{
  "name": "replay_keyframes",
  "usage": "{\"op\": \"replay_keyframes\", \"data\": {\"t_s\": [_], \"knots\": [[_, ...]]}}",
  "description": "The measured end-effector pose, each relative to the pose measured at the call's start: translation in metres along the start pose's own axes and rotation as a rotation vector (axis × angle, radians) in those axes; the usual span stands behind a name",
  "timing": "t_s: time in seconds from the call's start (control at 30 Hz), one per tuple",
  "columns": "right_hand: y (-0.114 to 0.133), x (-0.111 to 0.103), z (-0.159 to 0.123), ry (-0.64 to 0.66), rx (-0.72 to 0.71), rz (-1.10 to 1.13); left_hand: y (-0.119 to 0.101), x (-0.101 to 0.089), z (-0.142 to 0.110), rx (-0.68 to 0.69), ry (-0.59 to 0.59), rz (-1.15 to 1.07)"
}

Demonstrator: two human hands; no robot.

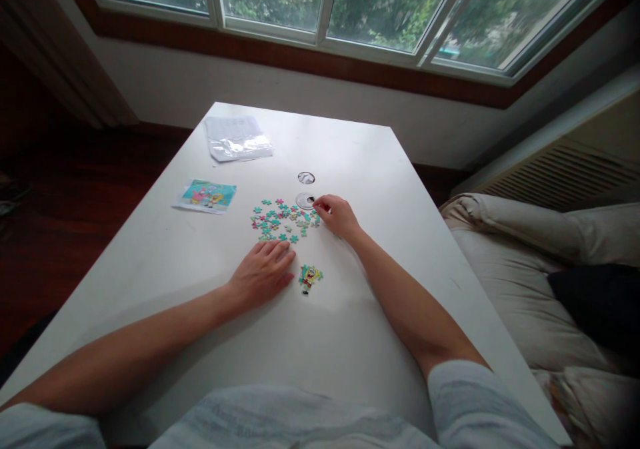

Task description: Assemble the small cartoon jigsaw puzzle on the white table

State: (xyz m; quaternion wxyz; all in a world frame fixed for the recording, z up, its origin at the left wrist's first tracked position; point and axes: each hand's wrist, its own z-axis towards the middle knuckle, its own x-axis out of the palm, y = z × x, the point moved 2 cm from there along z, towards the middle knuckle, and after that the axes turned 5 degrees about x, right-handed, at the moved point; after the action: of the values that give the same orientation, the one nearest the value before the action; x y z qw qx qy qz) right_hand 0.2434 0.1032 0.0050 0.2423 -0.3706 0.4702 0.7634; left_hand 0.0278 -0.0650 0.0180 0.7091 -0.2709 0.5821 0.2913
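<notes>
- Head view: your left hand [263, 269] lies palm down on the table [345, 342], fingers open and stretched out; whether anything's under it, I can't tell!
- Your right hand [341, 216] has its fingertips drawn together over the edge of a round disc [301, 201]; anything pinched there is too small to tell.
- Loose puzzle pieces [274, 220] scatter just beyond your left hand.
- Nearer you, right of that hand, sits the joined yellow figure [311, 276].
- Off left: a colourful picture sheet [210, 196].
</notes>
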Motion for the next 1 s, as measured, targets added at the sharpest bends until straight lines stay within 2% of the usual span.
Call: {"op": "replay_keyframes", "data": {"t_s": [0.1,0.27,0.37,0.5,0.77,1.0], "knots": [[0.007,0.006,-0.005,0.018,-0.045,-0.035,0.001,-0.002,0.001,-0.021,-0.002,-0.008],[0.034,0.024,-0.013,0.058,-0.191,-0.100,0.001,-0.003,0.004,-0.038,-0.014,-0.018],[0.045,0.035,-0.011,0.071,-0.203,-0.110,-0.001,-0.004,0.005,-0.050,-0.027,-0.022],[0.048,0.045,-0.001,0.093,-0.192,-0.170,-0.003,-0.004,0.005,-0.045,-0.030,-0.013],[0.056,0.051,0.013,0.132,-0.200,-0.256,-0.003,-0.003,0.005,-0.049,-0.013,-0.021],[0.054,0.046,0.010,0.133,-0.233,-0.221,-0.003,-0.002,0.004,-0.054,-0.034,-0.028]]}}
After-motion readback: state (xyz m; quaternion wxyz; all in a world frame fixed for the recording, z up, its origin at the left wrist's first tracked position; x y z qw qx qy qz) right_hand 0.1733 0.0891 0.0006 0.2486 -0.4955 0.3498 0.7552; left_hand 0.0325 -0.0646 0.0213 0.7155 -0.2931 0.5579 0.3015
